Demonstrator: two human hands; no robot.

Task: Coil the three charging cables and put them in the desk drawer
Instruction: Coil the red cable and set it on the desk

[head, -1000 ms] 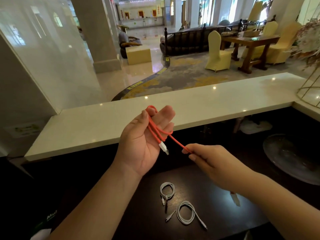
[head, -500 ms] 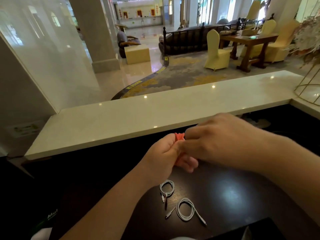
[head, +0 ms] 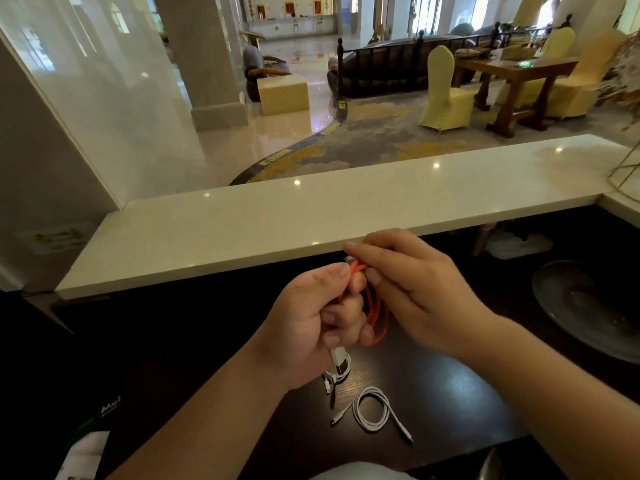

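txt: "Mu…" (cut off) | on green-white pack [head: 104, 415] | rest unreadable

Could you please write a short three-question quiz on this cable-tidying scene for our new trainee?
1. True or false: the orange cable lies on the dark desk.
2. How many white cables lie on the desk? A) one B) two C) three
3. Fill in: the coiled white cable lies nearer the person than the ______ marble counter.

Key:
1. False; the left hand grips its loops and the right hand pinches its top.
2. B; a second white cable lies partly hidden under the left hand.
3. pale
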